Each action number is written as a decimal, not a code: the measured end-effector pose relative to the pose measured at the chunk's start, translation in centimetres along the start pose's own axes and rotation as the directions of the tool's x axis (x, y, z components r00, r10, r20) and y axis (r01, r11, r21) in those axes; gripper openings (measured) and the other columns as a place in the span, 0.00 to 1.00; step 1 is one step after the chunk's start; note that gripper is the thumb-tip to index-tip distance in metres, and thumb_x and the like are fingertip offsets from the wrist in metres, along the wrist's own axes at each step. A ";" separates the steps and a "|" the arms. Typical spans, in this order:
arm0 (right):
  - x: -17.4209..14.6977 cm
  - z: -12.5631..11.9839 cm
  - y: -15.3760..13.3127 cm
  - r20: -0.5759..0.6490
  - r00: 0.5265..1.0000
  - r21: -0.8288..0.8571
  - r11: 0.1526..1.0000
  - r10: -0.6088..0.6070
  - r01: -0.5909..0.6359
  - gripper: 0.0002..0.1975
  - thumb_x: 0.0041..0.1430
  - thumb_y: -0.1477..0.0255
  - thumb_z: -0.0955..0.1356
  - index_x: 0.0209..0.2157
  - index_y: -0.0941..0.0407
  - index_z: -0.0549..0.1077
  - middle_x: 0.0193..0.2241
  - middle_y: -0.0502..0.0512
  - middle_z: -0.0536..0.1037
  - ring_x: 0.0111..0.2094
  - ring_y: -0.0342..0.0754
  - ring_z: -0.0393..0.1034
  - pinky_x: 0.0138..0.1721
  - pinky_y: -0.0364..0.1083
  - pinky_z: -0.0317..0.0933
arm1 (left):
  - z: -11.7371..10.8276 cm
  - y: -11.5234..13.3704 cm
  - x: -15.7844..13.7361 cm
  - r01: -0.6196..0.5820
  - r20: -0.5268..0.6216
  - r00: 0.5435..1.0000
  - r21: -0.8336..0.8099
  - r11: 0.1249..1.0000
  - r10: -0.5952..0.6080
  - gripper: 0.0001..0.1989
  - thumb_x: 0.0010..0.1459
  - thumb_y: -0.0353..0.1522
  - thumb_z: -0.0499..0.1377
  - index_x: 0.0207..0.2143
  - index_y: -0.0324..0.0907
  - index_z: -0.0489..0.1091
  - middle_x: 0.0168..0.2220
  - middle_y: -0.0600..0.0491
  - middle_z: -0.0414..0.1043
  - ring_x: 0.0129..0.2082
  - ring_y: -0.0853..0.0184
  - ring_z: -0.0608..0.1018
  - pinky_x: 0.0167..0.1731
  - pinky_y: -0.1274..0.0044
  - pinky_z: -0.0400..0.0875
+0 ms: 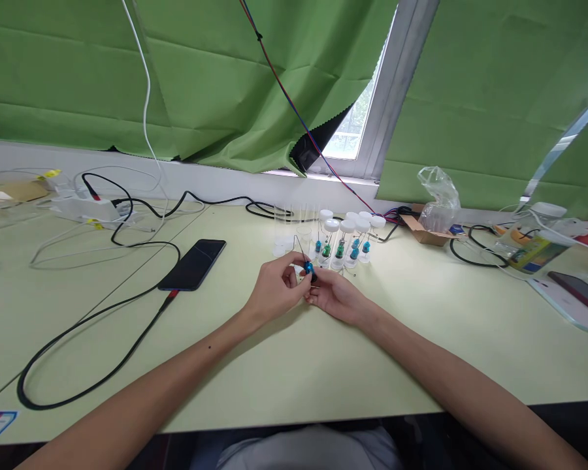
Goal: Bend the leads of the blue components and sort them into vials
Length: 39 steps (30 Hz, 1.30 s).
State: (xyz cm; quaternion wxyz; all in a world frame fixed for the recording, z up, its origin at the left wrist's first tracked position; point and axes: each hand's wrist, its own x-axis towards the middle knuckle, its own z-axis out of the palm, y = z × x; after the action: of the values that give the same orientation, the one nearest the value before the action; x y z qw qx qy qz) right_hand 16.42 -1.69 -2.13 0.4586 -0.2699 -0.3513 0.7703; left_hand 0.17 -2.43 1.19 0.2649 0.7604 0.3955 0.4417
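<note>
A small shiny blue piece (308, 267) with a dark lower end and a thin bent wire sticking up is between my two hands, above the table. My left hand (278, 284) pinches it from the left with thumb and fingers. From the other side, my right hand (337, 296) closes around its dark lower end. Just beyond stand several clear tubes with white caps (331, 225), holding similar blue and green pieces with wires. To their left are several clear tubes without caps (285, 230).
A black phone (193, 264) on a cable (95, 393) lies to the left. A white power strip (89, 209) stands at the back left. Right of the tubes are a cardboard box (425, 230) with a plastic bag, a labelled bottle (536, 248) and another phone (579, 294).
</note>
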 end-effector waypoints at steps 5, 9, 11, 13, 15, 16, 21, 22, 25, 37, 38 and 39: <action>0.1 -0.3 0.2 0.048 0.999 -0.029 1.000 -0.006 0.007 0.07 0.57 0.69 0.72 0.32 0.59 0.75 0.23 0.50 0.72 0.24 0.42 0.64 0.29 0.43 0.60 | 0.1 0.0 -0.1 -0.011 0.032 0.999 0.008 1.000 0.011 0.10 0.55 0.33 0.59 0.40 0.42 0.71 0.18 0.61 0.62 0.18 0.75 0.64 0.23 0.81 0.65; 0.2 -0.6 0.3 0.073 0.997 -0.054 0.999 0.003 0.001 0.08 0.58 0.67 0.72 0.31 0.58 0.74 0.20 0.47 0.68 0.22 0.41 0.62 0.26 0.43 0.57 | 0.1 0.1 -0.2 -0.025 0.044 0.999 0.011 1.000 0.024 0.10 0.55 0.33 0.59 0.40 0.42 0.72 0.18 0.61 0.63 0.18 0.75 0.65 0.23 0.81 0.65; 0.3 -0.6 0.3 0.065 0.998 -0.057 0.998 0.013 -0.009 0.09 0.58 0.66 0.72 0.31 0.58 0.73 0.19 0.47 0.68 0.21 0.41 0.62 0.26 0.43 0.57 | 0.1 0.1 -0.1 -0.027 0.045 0.999 0.016 1.000 0.026 0.10 0.54 0.33 0.59 0.40 0.42 0.72 0.18 0.61 0.63 0.18 0.75 0.65 0.24 0.81 0.66; 0.3 -0.5 0.3 0.049 0.998 -0.056 0.998 0.026 -0.023 0.10 0.59 0.66 0.71 0.31 0.59 0.73 0.20 0.49 0.70 0.22 0.42 0.64 0.27 0.43 0.59 | 0.1 0.2 -0.1 -0.028 0.042 0.999 0.015 1.000 0.027 0.10 0.54 0.33 0.59 0.39 0.42 0.72 0.18 0.61 0.63 0.18 0.75 0.65 0.24 0.81 0.66; 0.3 -0.4 0.3 0.021 0.999 -0.049 0.998 0.030 -0.029 0.09 0.59 0.67 0.71 0.30 0.59 0.74 0.23 0.51 0.72 0.24 0.43 0.66 0.29 0.44 0.61 | 0.1 0.2 -0.1 -0.026 0.032 0.999 0.014 1.000 0.025 0.10 0.54 0.33 0.59 0.39 0.42 0.72 0.18 0.61 0.63 0.18 0.75 0.65 0.24 0.81 0.66; 0.3 -0.4 0.2 0.008 1.000 -0.042 0.999 0.027 -0.027 0.09 0.59 0.67 0.70 0.31 0.59 0.74 0.24 0.52 0.74 0.25 0.43 0.67 0.30 0.44 0.62 | 0.1 0.2 -0.1 -0.022 0.025 0.999 0.014 1.000 0.022 0.10 0.54 0.33 0.59 0.40 0.42 0.71 0.18 0.61 0.63 0.18 0.75 0.64 0.24 0.81 0.66; 0.1 -0.2 0.1 -0.005 1.000 -0.008 1.000 0.004 -0.004 0.06 0.57 0.70 0.71 0.33 0.59 0.75 0.26 0.53 0.75 0.27 0.44 0.69 0.31 0.44 0.63 | 0.0 0.1 0.0 -0.010 0.004 1.000 0.022 1.000 0.010 0.10 0.54 0.33 0.59 0.39 0.42 0.71 0.20 0.60 0.64 0.18 0.75 0.64 0.22 0.81 0.64; 0.1 -0.2 0.1 -0.004 1.000 -0.006 1.000 0.004 -0.004 0.06 0.57 0.70 0.71 0.33 0.59 0.75 0.26 0.52 0.75 0.27 0.44 0.69 0.31 0.44 0.63 | 0.0 0.1 0.0 -0.012 0.001 1.000 0.023 1.000 0.012 0.09 0.54 0.32 0.59 0.39 0.42 0.71 0.20 0.60 0.64 0.18 0.75 0.64 0.22 0.81 0.64; 0.0 -0.1 0.0 0.004 1.000 -0.009 1.000 0.003 -0.003 0.06 0.57 0.69 0.71 0.31 0.58 0.74 0.24 0.52 0.74 0.25 0.44 0.67 0.30 0.44 0.62 | 0.1 0.0 0.0 -0.010 0.005 1.000 0.025 1.000 0.010 0.09 0.54 0.32 0.59 0.39 0.42 0.71 0.20 0.61 0.64 0.18 0.76 0.64 0.23 0.81 0.64; 0.3 -0.6 0.3 0.098 0.995 -0.066 0.997 0.034 -0.027 0.08 0.57 0.68 0.71 0.30 0.58 0.72 0.16 0.44 0.63 0.19 0.40 0.57 0.24 0.41 0.54 | 0.0 0.0 -0.3 -0.021 0.065 0.998 0.017 1.000 0.020 0.10 0.54 0.32 0.59 0.40 0.41 0.72 0.17 0.62 0.61 0.18 0.75 0.64 0.24 0.81 0.64; 0.3 -0.6 0.3 0.092 0.995 -0.070 0.997 0.031 -0.025 0.08 0.57 0.68 0.71 0.30 0.58 0.72 0.17 0.45 0.65 0.20 0.40 0.59 0.25 0.42 0.55 | 0.1 0.0 -0.3 -0.021 0.061 0.998 0.015 1.000 0.020 0.10 0.54 0.32 0.59 0.40 0.41 0.72 0.17 0.62 0.61 0.18 0.75 0.64 0.24 0.81 0.65; 0.3 -0.6 0.3 0.083 0.996 -0.071 0.997 0.029 -0.023 0.08 0.57 0.69 0.71 0.30 0.59 0.72 0.18 0.46 0.66 0.20 0.40 0.61 0.25 0.42 0.57 | 0.1 0.0 -0.3 -0.022 0.051 0.998 0.016 1.000 0.021 0.10 0.54 0.32 0.59 0.40 0.42 0.72 0.17 0.62 0.61 0.18 0.75 0.64 0.24 0.81 0.64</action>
State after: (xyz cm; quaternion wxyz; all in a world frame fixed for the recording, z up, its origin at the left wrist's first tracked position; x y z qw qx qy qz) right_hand 16.58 -1.33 -2.73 0.4236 -0.2578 -0.3937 0.7740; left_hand 0.20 -2.68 1.05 0.2637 0.7779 0.3841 0.4218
